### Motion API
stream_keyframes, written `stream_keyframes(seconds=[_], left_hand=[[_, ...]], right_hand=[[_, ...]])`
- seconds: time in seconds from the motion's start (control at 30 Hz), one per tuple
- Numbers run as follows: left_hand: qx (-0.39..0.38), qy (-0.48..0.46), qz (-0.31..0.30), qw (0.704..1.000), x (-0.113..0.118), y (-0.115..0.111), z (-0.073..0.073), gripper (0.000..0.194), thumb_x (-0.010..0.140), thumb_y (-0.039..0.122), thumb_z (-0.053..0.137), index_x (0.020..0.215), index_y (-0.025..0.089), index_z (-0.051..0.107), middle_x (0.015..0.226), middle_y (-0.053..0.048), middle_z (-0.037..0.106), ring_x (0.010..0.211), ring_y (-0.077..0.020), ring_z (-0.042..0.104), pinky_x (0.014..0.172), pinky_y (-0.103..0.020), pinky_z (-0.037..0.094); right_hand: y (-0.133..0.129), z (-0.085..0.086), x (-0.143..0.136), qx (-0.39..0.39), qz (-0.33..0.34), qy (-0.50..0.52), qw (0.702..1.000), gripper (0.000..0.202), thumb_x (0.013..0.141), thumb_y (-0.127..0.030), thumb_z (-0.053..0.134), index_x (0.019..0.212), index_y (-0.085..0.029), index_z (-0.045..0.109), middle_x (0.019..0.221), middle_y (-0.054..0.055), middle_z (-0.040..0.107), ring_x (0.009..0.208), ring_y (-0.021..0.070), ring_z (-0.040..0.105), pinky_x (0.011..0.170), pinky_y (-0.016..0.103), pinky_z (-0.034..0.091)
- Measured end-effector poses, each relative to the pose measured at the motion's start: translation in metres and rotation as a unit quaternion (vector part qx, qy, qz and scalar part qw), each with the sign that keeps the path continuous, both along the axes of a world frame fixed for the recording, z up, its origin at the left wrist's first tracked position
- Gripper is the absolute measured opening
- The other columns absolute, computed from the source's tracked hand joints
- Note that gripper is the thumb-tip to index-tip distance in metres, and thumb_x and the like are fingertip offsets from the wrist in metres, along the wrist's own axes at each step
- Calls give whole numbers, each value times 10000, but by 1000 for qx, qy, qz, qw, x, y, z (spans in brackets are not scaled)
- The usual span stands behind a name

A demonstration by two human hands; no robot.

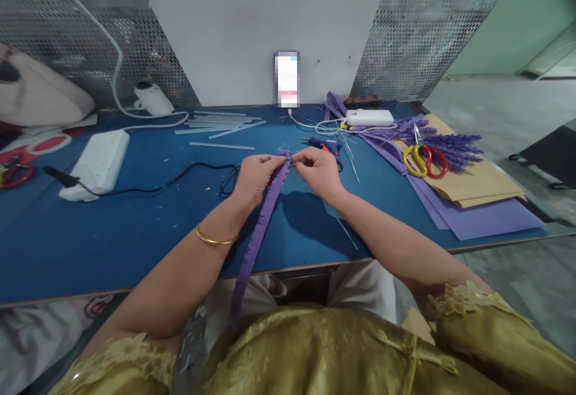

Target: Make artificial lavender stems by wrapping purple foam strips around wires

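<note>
A long purple crepe paper strip hangs from my fingers over the table's front edge toward my lap. My left hand pinches its upper end, where a small ruffled purple tip shows. Close beside it, my right hand is closed in a pinch at the same end, thumb and forefinger together. Whatever thin piece lies between the right fingertips is too small to make out. Behind the right hand lies a blue hot glue gun with an orange part, partly covered by the hand.
Scissors rest on brown paper, near purple paper flowers and purple sheets. Glue sticks lie at the back. A power strip with a black cord is on the left. A phone stands against the panel, cabled to a white power bank.
</note>
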State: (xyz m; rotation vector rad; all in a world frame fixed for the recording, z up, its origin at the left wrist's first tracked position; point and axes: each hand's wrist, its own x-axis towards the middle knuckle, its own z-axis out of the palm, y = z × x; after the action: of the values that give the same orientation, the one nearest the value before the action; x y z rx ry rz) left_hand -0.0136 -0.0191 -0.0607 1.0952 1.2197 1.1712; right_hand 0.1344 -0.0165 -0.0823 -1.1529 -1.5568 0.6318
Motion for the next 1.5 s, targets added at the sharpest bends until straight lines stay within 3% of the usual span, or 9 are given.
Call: stream_keyframes(seconds=[0.2, 0.37, 0.5, 0.83, 1.13, 1.2, 1.27, 1.37, 1.5], left_hand=[[-38, -43, 16, 998, 1, 1, 3, 177, 574, 259, 808, 615, 138, 686, 574, -15, 646, 512, -112, 561, 517, -232, 459], [-87, -76, 30, 993, -2, 3, 13, 94, 584, 198, 764, 618, 140, 697, 566, -33, 655, 521, -120, 551, 473, -221, 443], [-107, -98, 36, 989, -4, 3, 14, 87, 570, 199, 748, 580, 147, 679, 536, -33, 633, 491, -113, 522, 446, -221, 411], [-80, -78, -6, 994, -9, 6, 9, 355, 516, 412, 863, 657, 137, 690, 573, -1, 615, 460, -70, 455, 416, -200, 263], [-92, -30, -3, 995, -8, 6, 6, 213, 583, 299, 810, 578, 131, 679, 501, 0, 605, 422, -78, 439, 433, -216, 286], [-88, -35, 2, 996, -8, 6, 7, 179, 586, 279, 807, 628, 128, 721, 537, -11, 642, 461, -90, 491, 462, -212, 334], [-86, -40, 4, 995, -9, 6, 8, 196, 583, 284, 819, 670, 122, 750, 574, -28, 670, 501, -101, 534, 486, -210, 367], [-86, -45, 6, 995, -11, 8, 8, 243, 563, 298, 848, 696, 113, 766, 593, -48, 684, 509, -106, 549, 485, -210, 378], [-83, -56, 15, 995, -15, 11, 8, 222, 574, 280, 855, 688, 111, 768, 592, -55, 685, 484, -91, 527, 466, -206, 360]], right_hand=[[-4, 7, 2, 35, 13, -60, 998, 145, 761, -118, 591, 773, -178, 722, 688, 3, 589, 633, 124, 524, 618, 272, 418], [0, 7, 3, -142, 136, 159, 967, 194, 714, -304, 715, 852, -170, 737, 511, -41, 551, 439, 99, 443, 449, 249, 338], [0, 7, 1, -177, 167, 241, 940, 240, 636, -310, 774, 825, -168, 732, 482, -46, 570, 400, 86, 441, 407, 233, 301], [1, 12, 4, -187, 157, 187, 951, 247, 608, -276, 766, 812, -165, 682, 507, -51, 591, 367, 71, 431, 377, 221, 312], [8, 6, 7, -152, 179, 56, 971, 233, 695, -321, 721, 859, -179, 634, 582, -51, 600, 416, 92, 481, 435, 233, 389], [9, 11, 14, -114, 127, -16, 985, 216, 784, -387, 675, 855, -189, 626, 660, -20, 647, 495, 118, 547, 504, 251, 430], [10, 18, 25, -60, -5, -136, 989, 245, 871, -437, 607, 856, -193, 627, 779, 27, 695, 670, 167, 632, 628, 279, 465], [17, 30, 48, -81, -197, -317, 924, 289, 944, -447, 531, 975, -177, 629, 1024, 121, 717, 970, 260, 661, 814, 343, 458], [29, 30, 67, -205, -234, -350, 884, 412, 971, -504, 464, 1056, -135, 628, 1167, 216, 679, 1136, 322, 623, 912, 384, 436]])
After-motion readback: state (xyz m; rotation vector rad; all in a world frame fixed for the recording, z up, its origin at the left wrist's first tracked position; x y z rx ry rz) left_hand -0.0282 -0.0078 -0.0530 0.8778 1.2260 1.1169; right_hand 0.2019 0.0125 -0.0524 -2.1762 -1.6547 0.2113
